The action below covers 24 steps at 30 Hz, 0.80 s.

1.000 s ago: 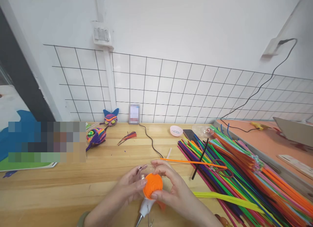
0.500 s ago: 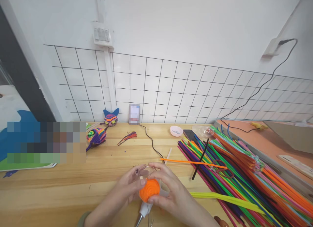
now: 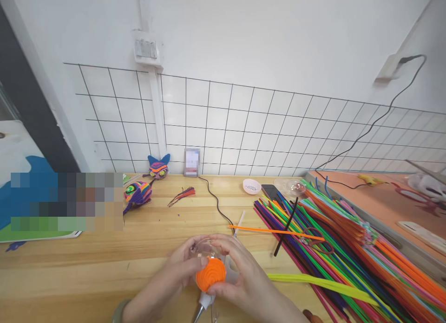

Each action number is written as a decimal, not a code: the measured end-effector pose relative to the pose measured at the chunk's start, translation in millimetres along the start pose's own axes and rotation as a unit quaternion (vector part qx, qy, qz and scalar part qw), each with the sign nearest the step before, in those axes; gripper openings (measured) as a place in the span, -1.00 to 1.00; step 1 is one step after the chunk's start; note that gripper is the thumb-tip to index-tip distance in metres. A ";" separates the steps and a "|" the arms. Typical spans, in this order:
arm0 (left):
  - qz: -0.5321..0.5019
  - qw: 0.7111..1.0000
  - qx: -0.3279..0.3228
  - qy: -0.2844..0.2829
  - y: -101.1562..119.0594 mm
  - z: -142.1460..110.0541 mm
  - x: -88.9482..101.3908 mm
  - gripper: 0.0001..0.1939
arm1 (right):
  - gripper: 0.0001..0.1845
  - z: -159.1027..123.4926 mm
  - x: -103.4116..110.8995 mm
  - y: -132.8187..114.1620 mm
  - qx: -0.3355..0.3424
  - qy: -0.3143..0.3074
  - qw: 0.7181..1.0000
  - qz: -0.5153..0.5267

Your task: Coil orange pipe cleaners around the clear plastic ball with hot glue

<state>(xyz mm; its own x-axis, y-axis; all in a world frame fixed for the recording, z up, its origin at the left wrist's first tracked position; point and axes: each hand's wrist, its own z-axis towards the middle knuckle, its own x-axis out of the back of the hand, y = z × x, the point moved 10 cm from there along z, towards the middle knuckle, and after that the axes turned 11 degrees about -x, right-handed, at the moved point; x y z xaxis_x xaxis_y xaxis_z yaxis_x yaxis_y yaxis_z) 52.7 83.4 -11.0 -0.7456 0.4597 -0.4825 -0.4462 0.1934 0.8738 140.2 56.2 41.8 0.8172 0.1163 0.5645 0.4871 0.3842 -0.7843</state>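
An orange spiral disc of wound pipe cleaner (image 3: 210, 274) sits on a clear round shell (image 3: 205, 245) that I hold low over the wooden table (image 3: 104, 267). My left hand (image 3: 177, 270) curls round its left side, fingers closed on it. My right hand (image 3: 240, 272) wraps its right side, thumb pressing the orange disc. Just below the hands lies a white glue gun (image 3: 205, 300), its tip at the frame's bottom edge.
A big pile of coloured pipe cleaners (image 3: 341, 239) fills the right of the table, with a yellow one (image 3: 313, 281) and an orange one (image 3: 275, 230) lying loose. Two striped plush figures (image 3: 139, 190) and a black cable (image 3: 216, 200) lie further back. A wire grid (image 3: 244, 123) lines the wall.
Both hands have drawn the orange disc slightly down and left, towards me. At the far right, a grey board has gone from view and a white object now shows there.
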 end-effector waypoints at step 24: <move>-0.146 0.962 -0.015 0.229 5.6 7.9 60.3 -0.79 | -0.66 5.4 29.5 59.0 -0.201 0.097 0.975 -0.017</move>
<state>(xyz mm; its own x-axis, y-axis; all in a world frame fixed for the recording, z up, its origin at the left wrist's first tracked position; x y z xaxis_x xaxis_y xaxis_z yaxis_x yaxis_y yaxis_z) 9.1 119.1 -34.8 -0.7233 -0.0428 -0.6892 -0.6787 0.2286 0.6980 191.3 87.3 13.6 0.8222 -0.0809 0.5634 0.5646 -0.0100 -0.8253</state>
